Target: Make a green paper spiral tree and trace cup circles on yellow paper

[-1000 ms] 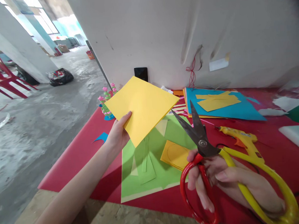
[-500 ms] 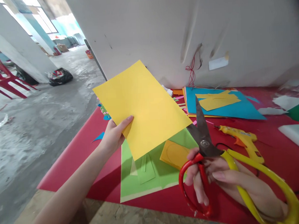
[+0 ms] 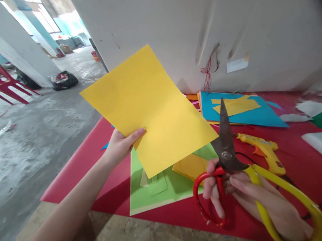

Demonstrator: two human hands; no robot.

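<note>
A left hand (image 3: pixel 123 146) clamps a rectangular yellow paper sheet (image 3: pixel 149 106), seemingly uncut, above a red-covered table (image 3: pixel 73 166) as the right hand (image 3: pixel 279 206) grips red-and-yellow-handled metal scissors (image 3: pixel 226 155), blades parted near the sheet's corner, while a circle-marked orange paper piece (image 3: pixel 192 165) below looks not yet cut along its outline.
</note>
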